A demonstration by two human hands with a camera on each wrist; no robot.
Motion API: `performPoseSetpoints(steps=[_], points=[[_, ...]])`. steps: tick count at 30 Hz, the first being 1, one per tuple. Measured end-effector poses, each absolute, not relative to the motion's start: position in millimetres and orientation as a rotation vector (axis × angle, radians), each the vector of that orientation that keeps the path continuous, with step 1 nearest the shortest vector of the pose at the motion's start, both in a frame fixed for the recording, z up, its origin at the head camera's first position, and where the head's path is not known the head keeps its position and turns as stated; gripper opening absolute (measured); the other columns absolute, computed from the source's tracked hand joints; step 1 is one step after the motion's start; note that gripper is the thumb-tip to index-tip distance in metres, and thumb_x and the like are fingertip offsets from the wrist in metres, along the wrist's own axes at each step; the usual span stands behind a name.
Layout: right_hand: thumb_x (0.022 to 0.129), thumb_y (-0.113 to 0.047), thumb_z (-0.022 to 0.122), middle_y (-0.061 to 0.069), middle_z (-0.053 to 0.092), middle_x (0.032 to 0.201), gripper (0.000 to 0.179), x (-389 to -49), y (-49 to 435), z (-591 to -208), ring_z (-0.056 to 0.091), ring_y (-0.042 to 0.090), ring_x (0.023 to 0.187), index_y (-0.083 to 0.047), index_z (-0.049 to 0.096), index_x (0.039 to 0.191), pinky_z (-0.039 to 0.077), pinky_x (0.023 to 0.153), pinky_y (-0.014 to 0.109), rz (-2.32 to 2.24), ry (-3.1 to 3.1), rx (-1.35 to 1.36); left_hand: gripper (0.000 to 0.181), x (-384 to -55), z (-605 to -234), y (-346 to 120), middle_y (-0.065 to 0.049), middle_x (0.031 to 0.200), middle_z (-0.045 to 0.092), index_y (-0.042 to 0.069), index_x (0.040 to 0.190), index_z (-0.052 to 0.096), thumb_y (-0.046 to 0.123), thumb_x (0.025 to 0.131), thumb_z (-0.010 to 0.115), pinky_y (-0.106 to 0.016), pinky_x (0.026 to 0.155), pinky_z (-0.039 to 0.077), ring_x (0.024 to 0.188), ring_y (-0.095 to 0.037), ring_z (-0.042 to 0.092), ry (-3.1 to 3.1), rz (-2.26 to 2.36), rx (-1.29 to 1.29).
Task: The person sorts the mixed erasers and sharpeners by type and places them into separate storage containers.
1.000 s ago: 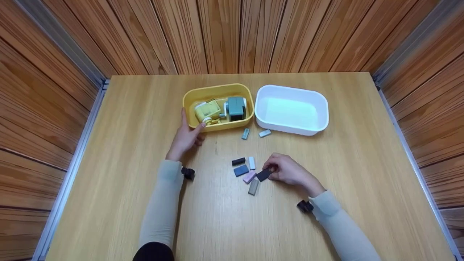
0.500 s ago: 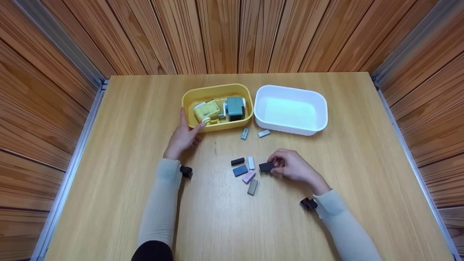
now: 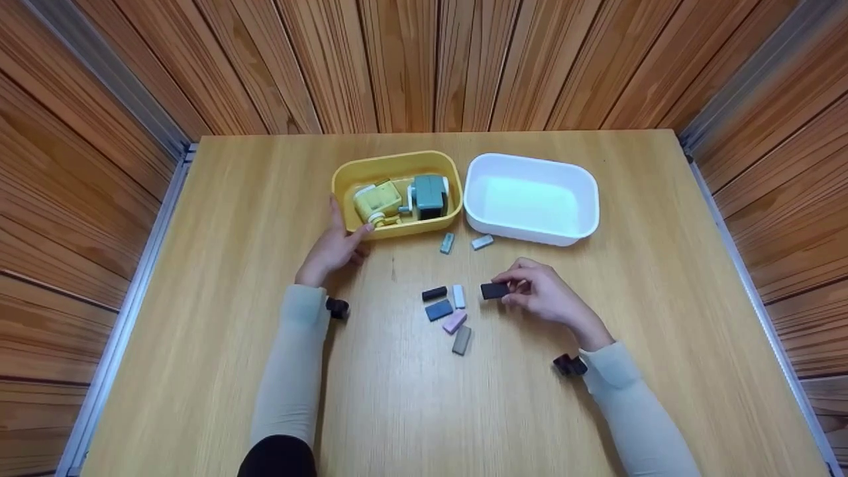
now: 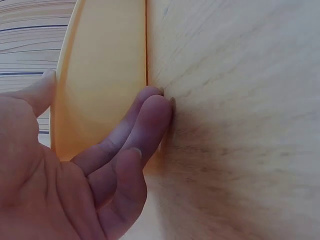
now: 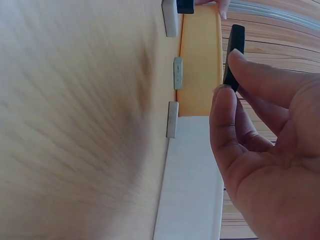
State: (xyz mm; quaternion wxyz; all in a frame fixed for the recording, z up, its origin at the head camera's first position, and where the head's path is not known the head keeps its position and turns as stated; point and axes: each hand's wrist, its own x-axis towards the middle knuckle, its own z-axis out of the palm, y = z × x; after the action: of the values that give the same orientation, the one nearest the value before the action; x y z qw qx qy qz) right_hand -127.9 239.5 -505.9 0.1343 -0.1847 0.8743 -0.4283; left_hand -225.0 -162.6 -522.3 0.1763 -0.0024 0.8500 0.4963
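Note:
In the head view, my right hand [image 3: 543, 291] pinches a flat black eraser-like block [image 3: 494, 291] between thumb and fingertips. The right wrist view shows this black block [image 5: 236, 55] raised off the table, its narrow edge facing the camera. My left hand [image 3: 333, 248] rests at the near left corner of a yellow bin [image 3: 397, 159], thumb at the front rim and index finger along the left side. In the left wrist view, its other fingers [image 4: 152, 115] lie by the base of the bin wall. Inside the bin sit a yellow crank pencil sharpener [image 3: 379, 200] and a teal one [image 3: 430, 193].
Left of the right hand lies a group of small blocks: black [image 3: 434, 293], blue [image 3: 439, 310], white [image 3: 458, 296], pink [image 3: 455, 322] and grey [image 3: 462, 340]. A teal block [image 3: 447, 243] and a pale one [image 3: 482, 242] lie before the bins. A white bin [image 3: 570, 232] stands right.
My right hand has lifted the black block away from the group, back and slightly right, turning it more level. The left hand stays at the yellow bin.

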Motion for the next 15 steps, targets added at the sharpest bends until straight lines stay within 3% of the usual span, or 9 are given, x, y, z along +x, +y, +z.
performPoseSetpoints(steps=[15], points=[[0.088, -0.006, 0.074, 0.003, 0.061, 0.103, 0.028, -151, 254, -480, 0.056, 0.021, 0.095, -0.013, 0.074, 0.115, 0.05, 0.081, 0.039, -1.316, 2.621, -0.457, 0.105, -224, -526, -160, -0.019, 0.091, 0.07, 0.029, 0.152, -0.031, 0.05, 0.099, 0.057, -0.042, 0.069, 0.059, 0.072, -0.035, 0.069, 2.318, 1.548, -0.045]])
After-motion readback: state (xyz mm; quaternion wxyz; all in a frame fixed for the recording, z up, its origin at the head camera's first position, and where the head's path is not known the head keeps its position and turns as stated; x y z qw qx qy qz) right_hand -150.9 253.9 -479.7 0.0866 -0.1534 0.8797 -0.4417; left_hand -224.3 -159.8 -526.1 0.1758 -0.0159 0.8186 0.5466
